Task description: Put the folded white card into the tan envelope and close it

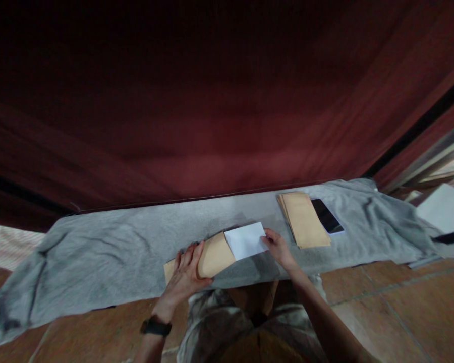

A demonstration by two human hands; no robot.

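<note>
A brown paper envelope point(216, 253) lies on the grey cloth, slanting up to the right. My left hand point(187, 269) rests flat across it with the fingers stretched out. From the envelope's right-hand opening sticks a white sheet of paper point(245, 241), its left end inside or against the envelope. At the sheet's outer right edge, my right hand point(277, 247) pinches it between thumb and fingers. The part of the envelope under my left palm is hidden.
A small stack of brown envelopes point(305, 220) lies to the right, beside a dark-screened phone point(327, 216). Grey cloth point(109, 252) covers the narrow bench. A dark red panel point(227, 126) rises behind it. White sheets point(446, 209) appear at the far right.
</note>
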